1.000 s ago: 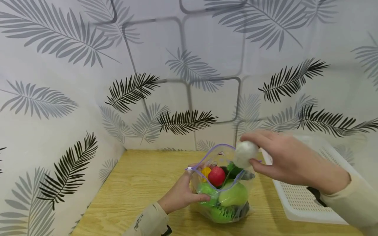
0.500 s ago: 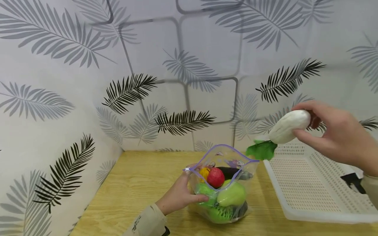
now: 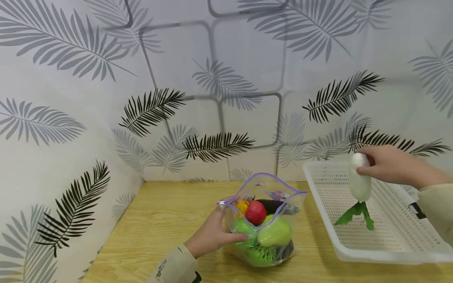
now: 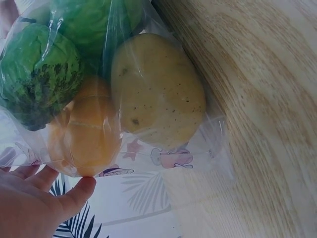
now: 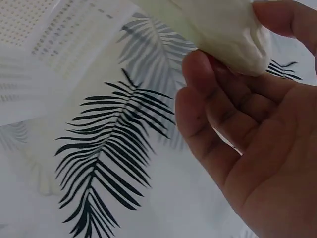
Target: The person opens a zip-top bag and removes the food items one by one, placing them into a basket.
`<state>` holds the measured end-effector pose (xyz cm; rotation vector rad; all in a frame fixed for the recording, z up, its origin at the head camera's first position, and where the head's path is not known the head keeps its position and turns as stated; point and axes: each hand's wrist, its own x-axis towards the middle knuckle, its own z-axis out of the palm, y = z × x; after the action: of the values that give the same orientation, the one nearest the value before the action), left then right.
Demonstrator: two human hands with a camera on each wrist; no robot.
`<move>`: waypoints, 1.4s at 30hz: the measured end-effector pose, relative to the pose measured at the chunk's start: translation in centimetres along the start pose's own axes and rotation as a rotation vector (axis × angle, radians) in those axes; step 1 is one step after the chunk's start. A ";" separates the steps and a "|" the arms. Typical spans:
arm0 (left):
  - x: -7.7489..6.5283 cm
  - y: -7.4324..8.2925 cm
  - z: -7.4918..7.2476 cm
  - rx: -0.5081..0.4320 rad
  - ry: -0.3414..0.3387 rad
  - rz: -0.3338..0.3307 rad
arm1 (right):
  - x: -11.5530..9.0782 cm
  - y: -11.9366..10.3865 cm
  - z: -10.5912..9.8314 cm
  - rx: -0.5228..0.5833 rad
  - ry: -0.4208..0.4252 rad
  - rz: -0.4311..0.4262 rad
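My right hand [image 3: 393,165] pinches a white radish [image 3: 361,182] by its thick end, the green leaves hanging downward over the white basket [image 3: 389,256]. In the right wrist view, thumb and fingertips grip the radish [image 5: 223,34]. My left hand [image 3: 212,234] holds the side of a clear zip bag [image 3: 279,179], thumb in front and the other fingers behind. The bag's purple-edged mouth gapes. Inside are a round red item [image 3: 256,212], a green pear-shaped item [image 3: 275,232] and a dark long vegetable [image 3: 272,206]. The left wrist view shows a potato [image 4: 158,91] through the plastic.
The bag stands on a wood-grain table [image 3: 170,208]; the perforated basket lies to its right. A leaf-patterned white backdrop [image 3: 212,78] rises behind the table and along its left side.
My right hand has taken the radish from above the bag's mouth to the right, over the basket, and turned it leaves down. My left hand stays on the bag.
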<state>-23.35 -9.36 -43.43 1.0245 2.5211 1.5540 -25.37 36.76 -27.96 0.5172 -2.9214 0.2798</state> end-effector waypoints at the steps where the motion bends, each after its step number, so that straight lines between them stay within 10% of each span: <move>1: 0.0 -0.2 0.0 0.002 0.001 -0.001 | 0.5 0.7 0.7 0.011 -0.062 0.005; 8: -0.5 1.1 0.2 -0.021 -0.001 -0.011 | 3.1 3.9 6.5 0.215 -0.468 0.159; 13: -0.7 3.3 0.0 -0.040 -0.017 -0.027 | 3.7 4.6 9.7 0.281 -0.526 0.242; 19: -0.3 1.0 0.6 -0.028 -0.012 -0.027 | 4.2 4.3 11.7 0.283 -0.528 0.254; 33: -0.3 -0.3 0.8 0.008 -0.006 -0.026 | 4.4 6.2 12.9 0.116 -0.312 0.132; 42: -0.4 0.4 0.0 0.019 0.001 -0.028 | 6.3 -2.6 8.2 -0.018 0.035 -0.077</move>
<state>-22.79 -9.45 -43.22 0.9859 2.5443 1.5268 -31.37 30.61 -34.35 0.6133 -2.8594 0.2502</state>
